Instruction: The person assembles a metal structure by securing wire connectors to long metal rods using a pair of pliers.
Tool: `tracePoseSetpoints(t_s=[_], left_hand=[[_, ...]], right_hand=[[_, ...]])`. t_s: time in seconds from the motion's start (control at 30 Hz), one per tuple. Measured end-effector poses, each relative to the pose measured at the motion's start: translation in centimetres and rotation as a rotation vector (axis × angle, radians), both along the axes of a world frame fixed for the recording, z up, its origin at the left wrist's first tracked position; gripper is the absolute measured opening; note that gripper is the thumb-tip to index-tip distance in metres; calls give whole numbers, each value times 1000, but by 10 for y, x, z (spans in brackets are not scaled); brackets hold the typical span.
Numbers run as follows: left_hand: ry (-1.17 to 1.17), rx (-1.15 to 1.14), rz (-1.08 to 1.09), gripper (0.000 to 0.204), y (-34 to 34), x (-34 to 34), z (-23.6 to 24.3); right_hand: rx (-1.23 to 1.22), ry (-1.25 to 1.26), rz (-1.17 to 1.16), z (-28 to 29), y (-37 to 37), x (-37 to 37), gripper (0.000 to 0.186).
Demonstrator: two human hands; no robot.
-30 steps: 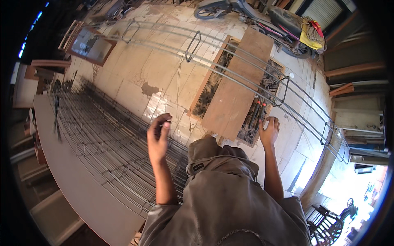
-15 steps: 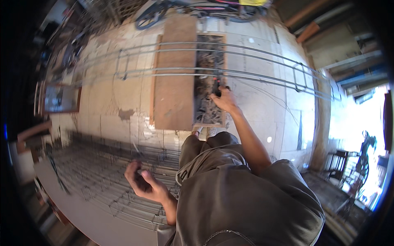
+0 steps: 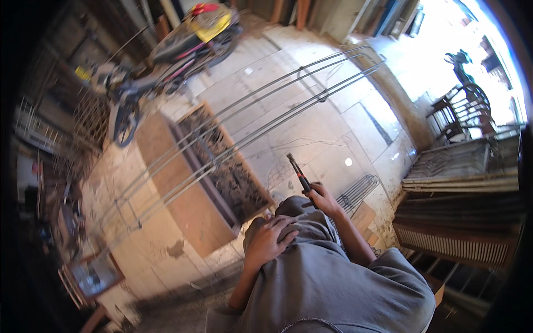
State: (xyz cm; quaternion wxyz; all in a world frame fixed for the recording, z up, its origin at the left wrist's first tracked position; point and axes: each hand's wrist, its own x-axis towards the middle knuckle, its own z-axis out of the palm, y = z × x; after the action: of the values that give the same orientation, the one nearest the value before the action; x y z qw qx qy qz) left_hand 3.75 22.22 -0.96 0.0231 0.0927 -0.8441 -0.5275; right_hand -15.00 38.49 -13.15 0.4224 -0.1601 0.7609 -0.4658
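Note:
My right hand [image 3: 322, 198] is closed round the dark handles of a pair of pincers [image 3: 300, 175] with red marks. Their metal head points up and away, touching nothing. My left hand [image 3: 270, 240] lies on my lap with the fingers spread, holding nothing. Beyond both hands, a long steel rebar cage [image 3: 323, 95] of thin bars and square stirrups stretches from lower left to upper right. It passes over a brown wooden board [image 3: 180, 194] and a shallow wooden box [image 3: 256, 184] with dark bits in it.
A motorbike [image 3: 189, 50] with a yellow cover stands at the far left. Small bundled wire frames [image 3: 358, 191] lie right of my right hand. Stacked shutters and panels [image 3: 455, 238] line the right side, with a wooden chair [image 3: 463, 111] near the bright doorway. A framed pane [image 3: 95, 275] stands at left.
My view has turned to the right. My right hand has drawn back from the rebar cage with the pincers. My left hand has come from the left side onto my lap.

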Motion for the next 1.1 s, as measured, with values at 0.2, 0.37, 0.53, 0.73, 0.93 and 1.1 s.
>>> tracePoseSetpoints(t_s=[0.2,0.37,0.53,0.73,0.93,1.1], left_hand=[[-10,-121,-172,35,4,-82,-16],[138,157,-36,32,15,-143,-48],[249,507,359,26,21,-216,-56],[429,771,827,36,22,-297,-66],[447,864,877,30,19,-319,-48],[445,934,795,23,15,-329,-67]], right_hand=[[-95,-187,-365,-9,54,-25,34],[-203,-404,-477,-4,66,-63,36],[206,360,-380,-36,78,-114,30],[-69,-293,-592,32,104,-198,34],[-388,-270,-269,124,108,-249,32],[-266,-22,-233,156,89,-260,45]])
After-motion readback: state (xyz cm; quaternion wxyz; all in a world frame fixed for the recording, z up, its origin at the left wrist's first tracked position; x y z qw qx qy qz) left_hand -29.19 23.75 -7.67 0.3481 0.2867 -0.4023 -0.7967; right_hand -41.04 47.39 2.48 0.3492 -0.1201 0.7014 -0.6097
